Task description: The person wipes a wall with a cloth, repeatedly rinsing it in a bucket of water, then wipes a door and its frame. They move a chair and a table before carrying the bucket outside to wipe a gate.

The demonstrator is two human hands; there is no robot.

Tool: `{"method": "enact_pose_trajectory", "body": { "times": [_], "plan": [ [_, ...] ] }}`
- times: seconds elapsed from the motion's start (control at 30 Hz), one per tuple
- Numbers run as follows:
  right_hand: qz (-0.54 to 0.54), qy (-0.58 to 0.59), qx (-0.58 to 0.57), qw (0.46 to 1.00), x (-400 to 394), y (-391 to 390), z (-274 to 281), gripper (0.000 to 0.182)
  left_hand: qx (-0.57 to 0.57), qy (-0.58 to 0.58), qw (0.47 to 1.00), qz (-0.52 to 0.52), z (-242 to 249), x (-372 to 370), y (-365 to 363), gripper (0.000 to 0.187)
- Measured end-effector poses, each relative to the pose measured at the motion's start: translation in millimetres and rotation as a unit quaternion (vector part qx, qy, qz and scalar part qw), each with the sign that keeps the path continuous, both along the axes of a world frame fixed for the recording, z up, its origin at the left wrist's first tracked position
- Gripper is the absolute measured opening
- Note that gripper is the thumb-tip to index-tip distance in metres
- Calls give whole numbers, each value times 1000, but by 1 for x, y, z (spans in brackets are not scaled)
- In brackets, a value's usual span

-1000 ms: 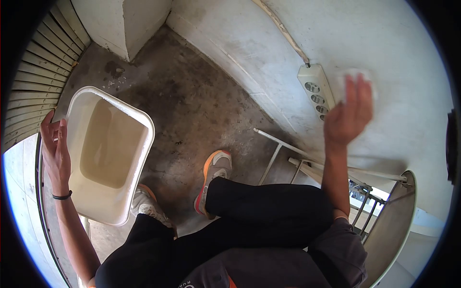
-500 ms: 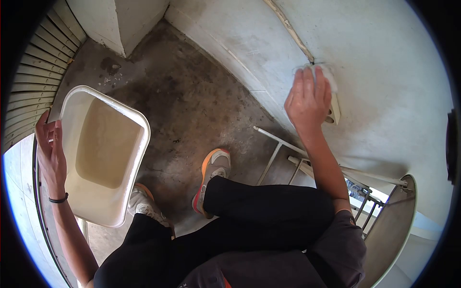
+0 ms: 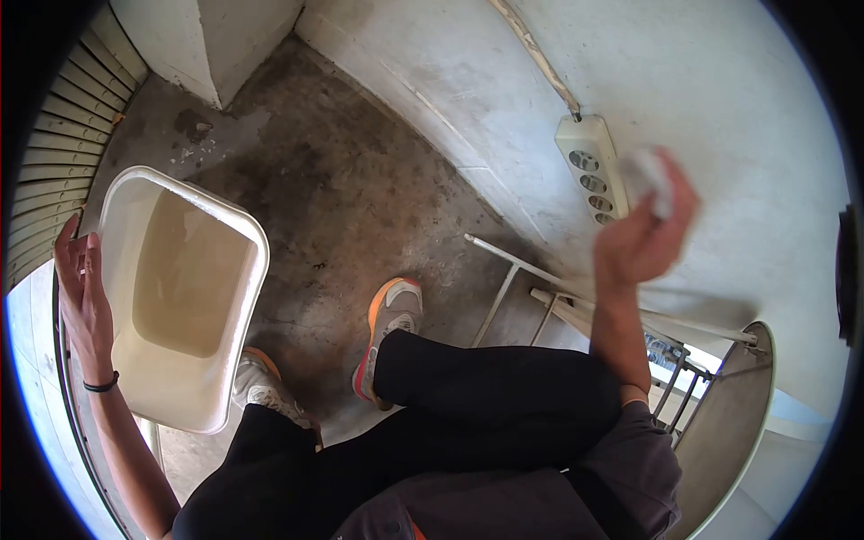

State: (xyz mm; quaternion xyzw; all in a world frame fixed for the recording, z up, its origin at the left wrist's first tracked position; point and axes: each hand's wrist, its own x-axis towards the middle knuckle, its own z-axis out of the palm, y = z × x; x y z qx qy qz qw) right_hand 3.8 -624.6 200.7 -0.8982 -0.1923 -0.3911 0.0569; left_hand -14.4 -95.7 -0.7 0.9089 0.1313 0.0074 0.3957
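Note:
My right hand (image 3: 643, 238), blurred by motion, is closed around a folded white cloth (image 3: 650, 180). It is raised just right of a cream power strip (image 3: 589, 171) fixed to the white wall. Several round sockets run down the strip, and a cable (image 3: 538, 54) enters its top end. At the left, my left hand (image 3: 85, 301) rests along the outer side of a cream plastic tub (image 3: 256, 261), its fingers stretched out. Cloudy, shallow water covers the tub's bottom. A dark band circles my left wrist.
Below the strip, a white metal rack (image 3: 513, 270) juts from the wall beside a round-edged panel (image 3: 733, 423). Slatted shutters (image 3: 76, 135) line the far left. My shoes (image 3: 396, 310) stand on the stained concrete floor (image 3: 333, 171), with a wall corner (image 3: 211, 54) behind.
My right hand has lifted off the top of the power strip and moved right and down with the cloth, uncovering the sockets. My left hand stays beside the tub.

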Motion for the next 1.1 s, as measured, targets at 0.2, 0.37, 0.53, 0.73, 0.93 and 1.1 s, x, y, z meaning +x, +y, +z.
{"method": "enact_pose_trajectory", "body": {
  "times": [0.2,0.37,0.53,0.73,0.93,1.1],
  "plan": [
    [-154,34,-315,936,0,-29,-19,38,2,-22,1000,1,1,-1,-2,49],
    [-146,47,-287,946,10,-24,-50,27,1,0,1000,-12,-1,-2,4,49],
    [-119,40,-406,905,19,-13,-59,17,17,-27,999,-16,-2,-3,2,49],
    [-39,203,-367,907,19,-14,-89,10,-2,-50,999,-8,3,-2,-2,49],
    [-9,263,-154,952,-12,11,-68,18,4,-56,998,-4,3,-3,-3,49],
    [29,-77,-145,986,-9,-9,-11,28,22,-24,999,-28,-2,-2,2,46]
  ]
}}
